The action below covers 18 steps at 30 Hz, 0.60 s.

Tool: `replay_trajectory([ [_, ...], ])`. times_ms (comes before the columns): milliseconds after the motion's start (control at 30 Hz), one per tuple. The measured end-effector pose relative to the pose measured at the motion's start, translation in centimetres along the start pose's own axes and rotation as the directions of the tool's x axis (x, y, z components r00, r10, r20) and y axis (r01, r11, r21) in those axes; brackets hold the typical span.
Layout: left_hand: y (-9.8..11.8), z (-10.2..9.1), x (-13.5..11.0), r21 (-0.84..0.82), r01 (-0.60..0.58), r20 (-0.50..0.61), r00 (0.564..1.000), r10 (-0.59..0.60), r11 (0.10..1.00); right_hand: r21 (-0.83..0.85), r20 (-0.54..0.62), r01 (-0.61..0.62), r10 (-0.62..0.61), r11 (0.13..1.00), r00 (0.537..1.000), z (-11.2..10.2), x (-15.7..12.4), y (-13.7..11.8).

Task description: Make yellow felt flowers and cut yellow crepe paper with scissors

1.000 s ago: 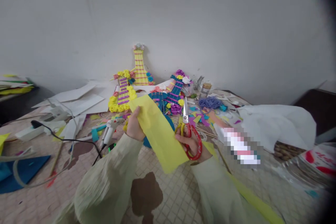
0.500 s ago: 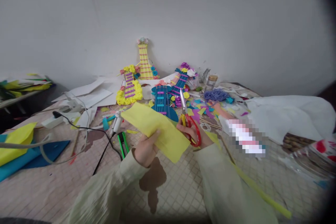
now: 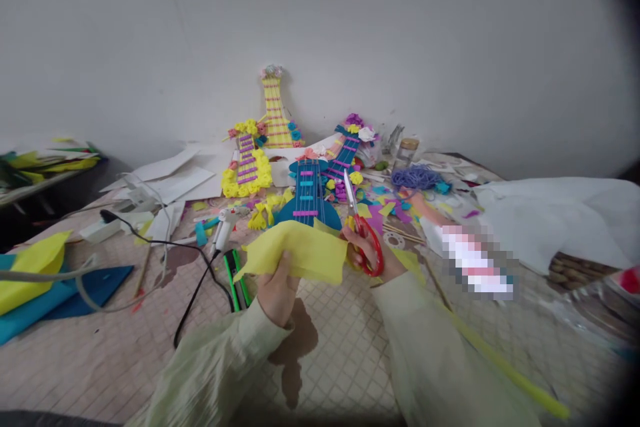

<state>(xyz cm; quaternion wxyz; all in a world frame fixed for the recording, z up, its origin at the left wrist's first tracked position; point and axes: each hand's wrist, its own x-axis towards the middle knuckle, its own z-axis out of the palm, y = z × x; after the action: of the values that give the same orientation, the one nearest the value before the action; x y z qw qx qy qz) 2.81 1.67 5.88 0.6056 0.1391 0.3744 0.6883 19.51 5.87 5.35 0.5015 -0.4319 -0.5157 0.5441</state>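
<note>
A yellow sheet of paper [image 3: 305,247], which looks like crepe paper, is pinched in my left hand [image 3: 278,287], its thumb on top. Red-handled scissors [image 3: 369,248] are in my right hand [image 3: 367,250], their blades pointing up and away from me, clear of the sheet's main part. The sheet's right edge lies close beside my right fingers; whether they touch it I cannot tell. Just beyond the sheet is a blue paper guitar [image 3: 307,197] with pink and light-blue strips across its strings.
Decorated guitar shapes, one a yellow-flowered guitar [image 3: 247,163], lean at the back. Left are a white glue gun [image 3: 223,230], a green cutter [image 3: 236,280] and cables. Purple yarn [image 3: 414,177], a glass jar [image 3: 406,153], paper scraps and white cloth [image 3: 565,217] lie right.
The yellow sheet has swung from a slant to nearly level and now bends over my left hand. My left hand has turned with it; the scissors stay in my right hand.
</note>
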Motion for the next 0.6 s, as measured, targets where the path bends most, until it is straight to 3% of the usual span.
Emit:
replay_trajectory([
  [133,-0.3,-0.3,0.2,-0.062,0.022,0.032,0.999,-0.020,0.998,0.050,0.053,-0.007,0.005,0.999,0.999,0.9,-0.4,0.3],
  [300,-1.1,-0.4,-0.3,-0.116,0.071,0.243,0.969,-0.041,0.991,0.159,0.074,0.010,-0.022,0.987,0.997,1.4,-0.9,-0.3],
  [367,-1.4,0.0,-0.5,-0.074,0.087,0.271,0.960,-0.063,0.993,0.156,0.085,0.021,-0.034,0.988,0.996,1.3,-0.9,-0.6],
  [600,-2.6,1.2,-0.5,0.031,0.174,0.277,0.945,-0.176,0.984,0.017,-0.154,0.157,-0.153,0.987,0.976,-0.1,0.0,-0.8],
])
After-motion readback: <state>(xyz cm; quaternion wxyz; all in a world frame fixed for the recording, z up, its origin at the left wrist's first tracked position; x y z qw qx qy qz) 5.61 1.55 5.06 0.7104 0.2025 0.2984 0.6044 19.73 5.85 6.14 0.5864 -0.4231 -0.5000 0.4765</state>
